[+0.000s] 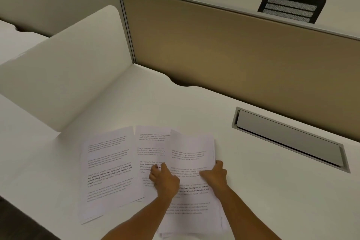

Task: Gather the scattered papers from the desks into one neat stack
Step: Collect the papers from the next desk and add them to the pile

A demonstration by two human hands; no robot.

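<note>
White desk [194, 103]: left hand [164, 180] curled, pinching papers [187, 161]; right hand [215, 174] grips their edge.

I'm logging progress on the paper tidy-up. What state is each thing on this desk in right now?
Left white printed sheets: flat, fanned, not yet gathered.
Middle white printed sheet: flat, partly under the right pile.
Right pile of white printed sheets: edges uneven.
Left hand: pressing on the papers.
Right hand: gripping the pile's right edge.
Grey metal cable flap: closed.
</note>
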